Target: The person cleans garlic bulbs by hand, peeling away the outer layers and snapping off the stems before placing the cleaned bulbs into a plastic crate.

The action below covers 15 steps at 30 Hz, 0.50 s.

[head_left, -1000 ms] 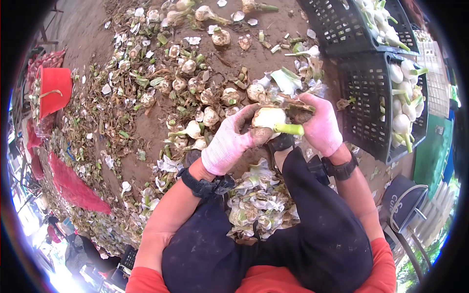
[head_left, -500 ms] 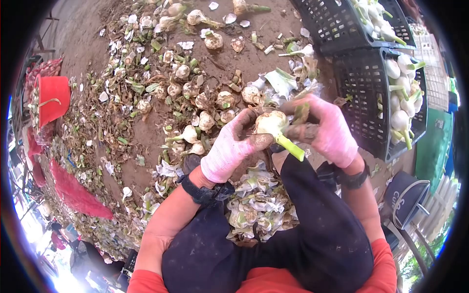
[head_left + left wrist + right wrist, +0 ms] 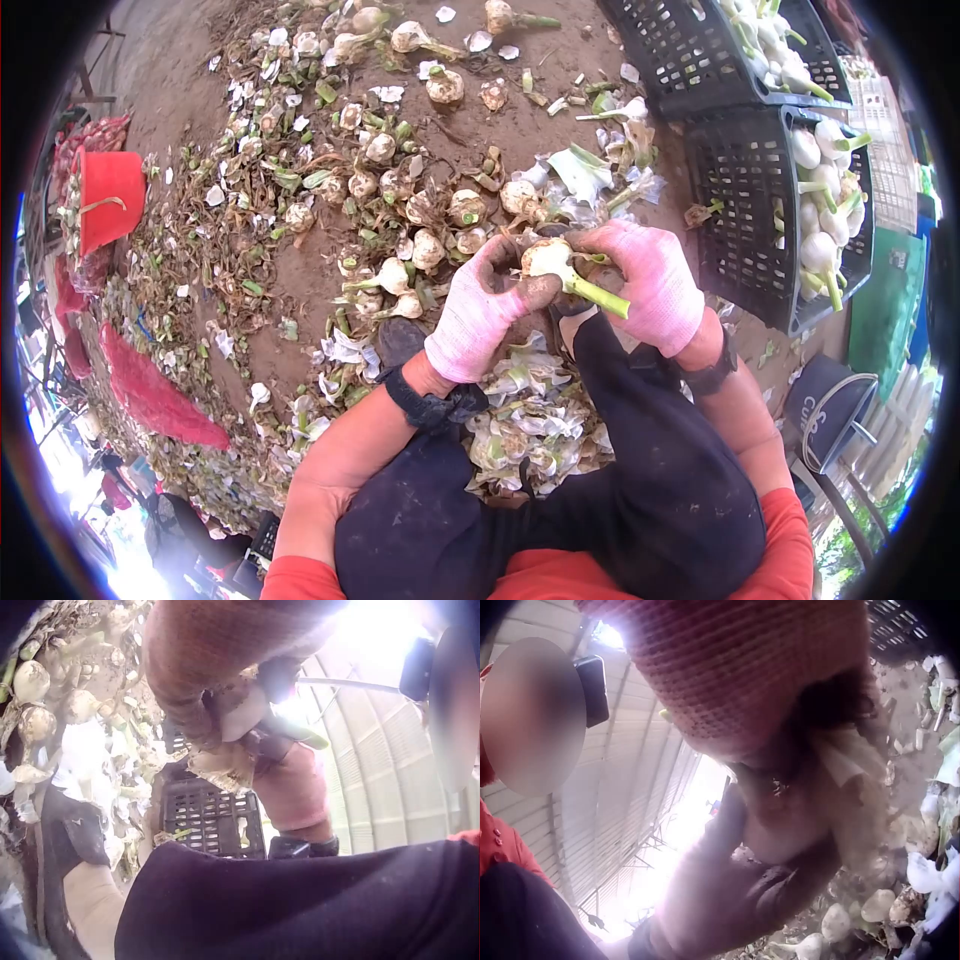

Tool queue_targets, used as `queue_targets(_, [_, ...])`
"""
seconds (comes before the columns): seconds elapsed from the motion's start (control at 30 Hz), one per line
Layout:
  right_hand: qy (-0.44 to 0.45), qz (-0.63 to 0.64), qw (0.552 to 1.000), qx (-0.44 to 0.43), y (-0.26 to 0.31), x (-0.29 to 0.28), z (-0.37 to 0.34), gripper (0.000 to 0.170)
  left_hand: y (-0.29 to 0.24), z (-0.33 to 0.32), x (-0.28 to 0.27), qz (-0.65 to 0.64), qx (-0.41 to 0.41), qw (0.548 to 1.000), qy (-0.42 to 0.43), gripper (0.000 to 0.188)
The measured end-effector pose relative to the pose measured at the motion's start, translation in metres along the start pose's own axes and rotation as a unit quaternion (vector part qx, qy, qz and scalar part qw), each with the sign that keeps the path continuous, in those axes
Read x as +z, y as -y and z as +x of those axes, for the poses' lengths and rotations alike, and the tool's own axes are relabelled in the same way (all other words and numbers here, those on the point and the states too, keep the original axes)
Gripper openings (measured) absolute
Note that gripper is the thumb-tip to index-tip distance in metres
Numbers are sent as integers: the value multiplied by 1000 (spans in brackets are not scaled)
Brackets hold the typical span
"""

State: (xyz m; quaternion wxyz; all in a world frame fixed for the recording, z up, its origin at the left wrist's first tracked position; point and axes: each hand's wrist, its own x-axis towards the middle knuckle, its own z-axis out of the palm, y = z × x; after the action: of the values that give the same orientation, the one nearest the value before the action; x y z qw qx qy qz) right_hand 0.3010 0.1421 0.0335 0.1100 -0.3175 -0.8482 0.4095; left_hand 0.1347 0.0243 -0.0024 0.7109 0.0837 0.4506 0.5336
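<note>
In what appears to be the peeling of a garlic bulb (image 3: 546,258), the bulb is best steadied firmly from beneath, with the loose skin (image 3: 223,769) drawn away in broad strips rather than picked at, so that the inner layers are not torn. A hard tug should be avoided, since the stem (image 3: 602,295) could be bent or snapped. The bulb is held in the air in front of the knees, gripped between thumb and fingers by the left hand (image 3: 482,312); by the curled fingers of the right hand (image 3: 650,285), the skin seems to be pinched beside the stem. The bulb is seen to be plump, pale and largely smooth, with brown, ragged matter at the end away from the stem, which is bright green, thick and cut short. How much skin is left underneath cannot be told.
</note>
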Motion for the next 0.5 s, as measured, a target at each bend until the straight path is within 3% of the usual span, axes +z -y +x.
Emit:
queue_targets(0.2, [22,-19,999,-20,-9,6,4,31,-3,-2,-2,-26,-10,1000,11,55])
queue_targets(0.3, [32,-50,998,10,0,4,8,30,-4,-3,-1,-47,-20,999,15,60])
queue_targets(0.4, [33,-23,998,38,4,1,11,29,-6,-5,0,-18,-29,999,4,62])
queue_targets(0.5, [32,30,996,76,-2,-3,10,29,-8,-4,0,-71,-39,996,27,61])
